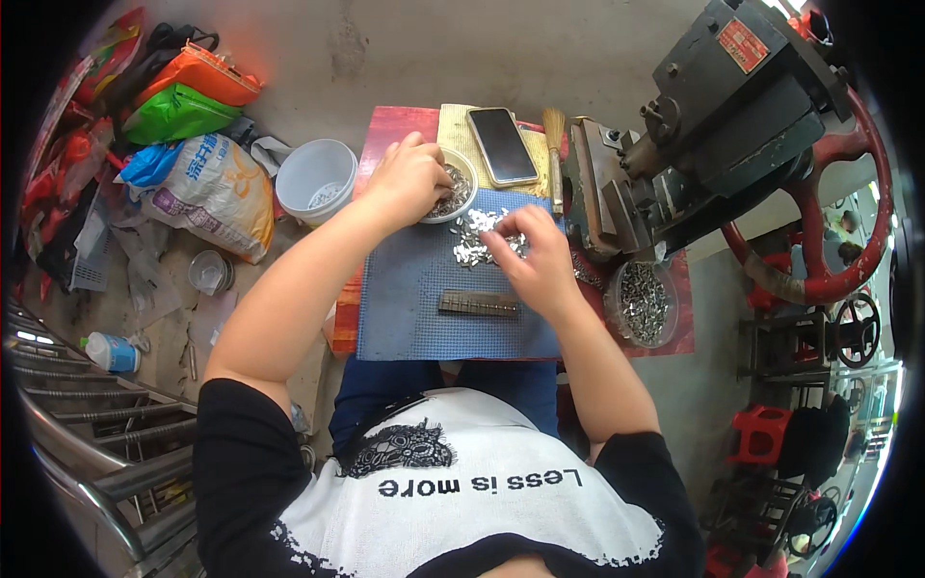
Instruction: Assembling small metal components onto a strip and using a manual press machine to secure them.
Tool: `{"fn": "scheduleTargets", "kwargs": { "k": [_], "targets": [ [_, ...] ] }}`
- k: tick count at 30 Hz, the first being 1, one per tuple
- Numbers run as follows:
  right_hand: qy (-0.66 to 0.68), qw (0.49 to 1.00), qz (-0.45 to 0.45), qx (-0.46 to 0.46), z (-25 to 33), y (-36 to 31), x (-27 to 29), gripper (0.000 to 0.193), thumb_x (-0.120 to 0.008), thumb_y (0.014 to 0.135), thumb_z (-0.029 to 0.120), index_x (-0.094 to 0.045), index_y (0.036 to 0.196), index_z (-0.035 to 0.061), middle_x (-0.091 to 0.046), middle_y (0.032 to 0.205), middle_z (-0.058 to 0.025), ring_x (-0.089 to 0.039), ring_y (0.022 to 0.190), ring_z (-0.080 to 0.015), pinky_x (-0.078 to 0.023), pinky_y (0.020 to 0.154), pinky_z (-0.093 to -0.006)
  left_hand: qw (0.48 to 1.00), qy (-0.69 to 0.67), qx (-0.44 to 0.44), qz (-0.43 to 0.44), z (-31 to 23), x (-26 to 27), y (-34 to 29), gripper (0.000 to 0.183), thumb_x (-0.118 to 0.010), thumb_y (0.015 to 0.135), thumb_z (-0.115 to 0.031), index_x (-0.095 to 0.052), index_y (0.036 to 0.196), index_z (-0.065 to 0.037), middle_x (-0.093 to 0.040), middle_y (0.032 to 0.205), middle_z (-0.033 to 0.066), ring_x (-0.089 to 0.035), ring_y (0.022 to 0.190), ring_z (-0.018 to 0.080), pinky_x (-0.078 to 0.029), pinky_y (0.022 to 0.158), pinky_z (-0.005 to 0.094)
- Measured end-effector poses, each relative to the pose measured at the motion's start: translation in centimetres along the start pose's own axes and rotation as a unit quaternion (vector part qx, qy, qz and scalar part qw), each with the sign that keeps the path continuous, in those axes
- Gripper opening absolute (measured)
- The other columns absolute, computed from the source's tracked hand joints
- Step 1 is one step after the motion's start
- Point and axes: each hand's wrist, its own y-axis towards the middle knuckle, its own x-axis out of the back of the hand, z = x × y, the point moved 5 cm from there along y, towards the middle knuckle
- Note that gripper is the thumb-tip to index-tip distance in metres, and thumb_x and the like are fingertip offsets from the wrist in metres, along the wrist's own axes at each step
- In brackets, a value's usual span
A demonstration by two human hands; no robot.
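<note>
My left hand dips its curled fingers into a white bowl of small metal parts. What its fingertips hold, if anything, is hidden. Just right of the bowl lies a loose pile of small shiny silver pieces on a blue textured mat. Over the pile's right side is my right hand, thumb and fingers drawn together; anything between them is too small to make out. Nearer to me, a narrow grooved metal strip lies crosswise on the mat.
A phone rests on a yellow cloth beside a brush. A dark machine press with a red handwheel stands right. A clear tub of metal parts sits below it. Left are a white bucket, sacks and metal rails.
</note>
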Motion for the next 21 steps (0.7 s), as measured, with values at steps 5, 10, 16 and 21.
{"fn": "scheduleTargets", "kwargs": {
  "k": [5,10,16,21],
  "targets": [
    [-0.111,0.993,0.029,0.006,-1.1,5.8,-2.6,0.024,-0.063,0.095,0.023,-0.069,0.098,0.0,-0.065,0.095,-0.016,-0.06,0.095,-0.0341,-0.048,0.083,-0.0424,0.991,-0.124,0.027,-0.042,1.6,-0.1,-1.1,0.019,-0.08,0.076,-0.017,-0.08,0.094,-0.011,-0.069,0.1,0.0033,-0.056,0.103,0.0241,-0.046,0.095,0.0373],
    [-0.107,0.982,0.143,-0.063,-0.7,8.4,-4.2,0.029,-0.062,0.097,0.029,-0.071,0.096,0.0015,-0.067,0.087,-0.0163,-0.062,0.085,-0.0291,-0.049,0.077,-0.0402,0.974,-0.207,0.024,-0.084,1.6,0.6,-2.1,0.019,-0.078,0.079,-0.016,-0.08,0.096,-0.01,-0.071,0.104,0.0042,-0.057,0.104,0.0239,-0.047,0.095,0.0369],
    [-0.035,0.973,0.186,-0.131,-0.3,8.9,-5.2,0.031,-0.06,0.096,0.027,-0.07,0.096,-0.002,-0.069,0.088,-0.0228,-0.066,0.087,-0.039,-0.051,0.079,-0.0448,0.979,-0.182,0.035,-0.082,2.2,0.7,-2.4,0.016,-0.074,0.082,-0.013,-0.078,0.097,-0.008,-0.072,0.108,0.0119,-0.062,0.11,0.0263,-0.048,0.097,0.0387],
    [-0.063,0.982,0.173,-0.037,-0.4,9.3,-5.4,0.028,-0.062,0.095,0.025,-0.068,0.092,-0.002,-0.067,0.083,-0.0207,-0.064,0.081,-0.0352,-0.05,0.075,-0.0437,0.945,-0.31,0.056,-0.084,2.6,0.7,-2.8,0.021,-0.076,0.08,-0.02,-0.079,0.099,-0.011,-0.073,0.101,0.0155,-0.063,0.111,0.0312,-0.049,0.096,0.0386]
  ]
}}
